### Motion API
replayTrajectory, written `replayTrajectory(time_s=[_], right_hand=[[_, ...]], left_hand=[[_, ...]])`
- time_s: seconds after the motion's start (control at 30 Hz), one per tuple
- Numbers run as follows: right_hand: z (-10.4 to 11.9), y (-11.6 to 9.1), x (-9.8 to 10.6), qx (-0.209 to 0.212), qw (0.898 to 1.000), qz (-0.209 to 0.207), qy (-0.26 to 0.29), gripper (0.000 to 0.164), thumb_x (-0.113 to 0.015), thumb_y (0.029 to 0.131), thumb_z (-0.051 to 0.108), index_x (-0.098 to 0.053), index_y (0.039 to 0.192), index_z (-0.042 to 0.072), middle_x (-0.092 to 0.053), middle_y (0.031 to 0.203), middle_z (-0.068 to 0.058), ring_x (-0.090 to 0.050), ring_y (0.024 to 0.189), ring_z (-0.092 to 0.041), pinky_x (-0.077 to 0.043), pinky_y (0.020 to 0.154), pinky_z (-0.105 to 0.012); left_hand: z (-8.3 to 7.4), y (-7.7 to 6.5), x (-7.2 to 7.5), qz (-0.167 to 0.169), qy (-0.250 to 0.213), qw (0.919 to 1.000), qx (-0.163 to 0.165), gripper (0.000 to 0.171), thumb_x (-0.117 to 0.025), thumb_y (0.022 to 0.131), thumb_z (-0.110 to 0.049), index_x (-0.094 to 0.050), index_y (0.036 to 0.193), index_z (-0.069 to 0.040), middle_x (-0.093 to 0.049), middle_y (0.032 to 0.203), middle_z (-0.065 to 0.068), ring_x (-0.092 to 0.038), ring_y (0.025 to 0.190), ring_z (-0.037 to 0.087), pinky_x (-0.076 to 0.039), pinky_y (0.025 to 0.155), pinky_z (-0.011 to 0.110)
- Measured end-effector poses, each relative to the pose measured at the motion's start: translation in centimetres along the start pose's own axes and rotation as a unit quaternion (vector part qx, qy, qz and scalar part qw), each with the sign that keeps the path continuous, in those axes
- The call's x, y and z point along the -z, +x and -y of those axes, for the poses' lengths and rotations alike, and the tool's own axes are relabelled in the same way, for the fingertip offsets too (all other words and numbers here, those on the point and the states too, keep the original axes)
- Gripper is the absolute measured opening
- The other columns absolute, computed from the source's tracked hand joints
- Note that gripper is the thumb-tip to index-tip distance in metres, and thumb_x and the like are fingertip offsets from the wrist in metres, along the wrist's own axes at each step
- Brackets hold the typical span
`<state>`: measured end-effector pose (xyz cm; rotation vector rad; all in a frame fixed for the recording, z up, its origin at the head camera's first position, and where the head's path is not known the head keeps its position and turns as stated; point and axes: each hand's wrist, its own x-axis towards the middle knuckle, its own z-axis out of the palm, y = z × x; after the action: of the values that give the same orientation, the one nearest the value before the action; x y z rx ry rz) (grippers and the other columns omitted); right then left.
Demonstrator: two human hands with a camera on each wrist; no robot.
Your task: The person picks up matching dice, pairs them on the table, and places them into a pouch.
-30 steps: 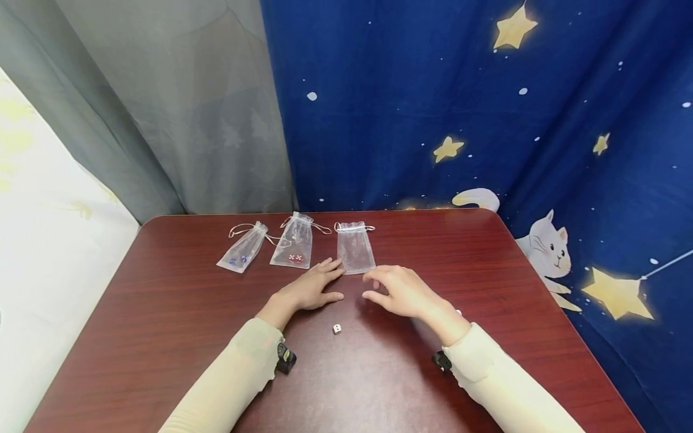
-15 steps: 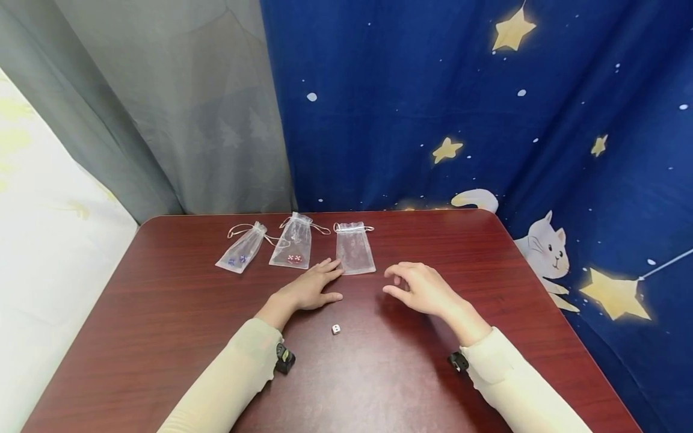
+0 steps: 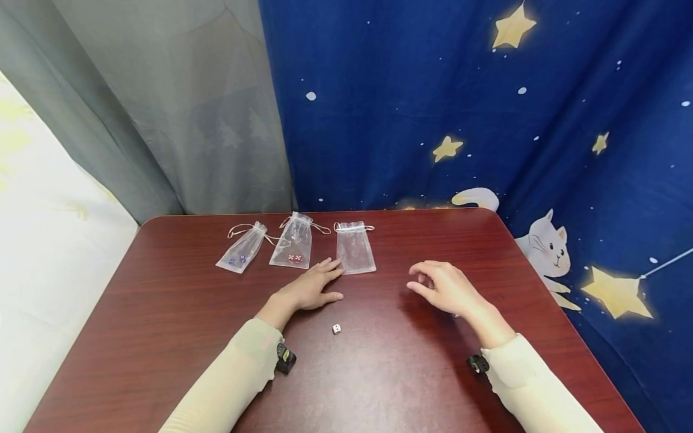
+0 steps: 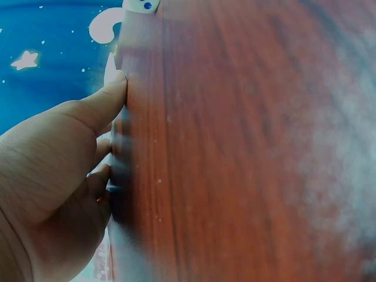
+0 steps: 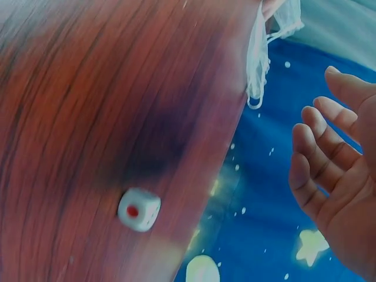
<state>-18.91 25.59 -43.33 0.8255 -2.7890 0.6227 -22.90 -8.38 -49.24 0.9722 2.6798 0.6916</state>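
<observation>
My left hand (image 3: 310,288) rests flat on the table, its fingertips at the lower left corner of a sheer white drawstring pouch (image 3: 355,248) with nothing visible inside. My right hand (image 3: 446,285) hovers right of that pouch, fingers loosely curled and holding nothing. A white die (image 3: 337,329) lies on the table below and between the hands. In the right wrist view a white die (image 5: 140,210) with a red pip sits on the table; in the head view only a white speck shows by the right wrist. The left wrist view shows part of a die (image 4: 142,4) at its top edge.
Left of the plain pouch lie two more sheer pouches: one (image 3: 300,237) with red dice inside, one (image 3: 249,243) with blue dice. The reddish-brown table (image 3: 162,337) ends at a grey curtain (image 3: 227,120) and a blue star-patterned curtain (image 3: 379,120).
My right hand has moved right, away from the plain pouch's lower corner. The left hand, the pouches and the die in the middle have stayed in place.
</observation>
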Motion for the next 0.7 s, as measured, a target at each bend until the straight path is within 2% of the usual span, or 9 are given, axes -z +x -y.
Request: replayTrajectory(time_s=[0.33,0.7], right_hand=[[-1.9,-1.9,1.0,-0.043,0.999,0.008,-0.003,0.021,-0.078,0.090,0.027,-0.073,0.105,0.013,-0.057,0.078,0.013,-0.052,0.064,-0.002,-0.048,0.064,-0.029],[-3.9,-3.6,1.5,-0.050,0.999,-0.015,-0.011,0.019,-0.079,0.090,0.024,-0.073,0.102,0.012,-0.057,0.076,0.012,-0.053,0.065,-0.006,-0.048,0.062,-0.029]], left_hand=[[0.1,0.1,-0.1,0.000,0.001,1.0000,0.001,0.066,-0.068,0.098,-0.036,-0.046,0.151,-0.004,-0.031,0.163,0.014,-0.019,0.153,0.037,-0.019,0.122,0.051],[0.1,0.0,-0.1,-0.003,-0.003,1.0000,-0.008,0.066,-0.068,0.098,-0.035,-0.046,0.150,-0.001,-0.032,0.162,0.018,-0.020,0.152,0.040,-0.019,0.122,0.053]])
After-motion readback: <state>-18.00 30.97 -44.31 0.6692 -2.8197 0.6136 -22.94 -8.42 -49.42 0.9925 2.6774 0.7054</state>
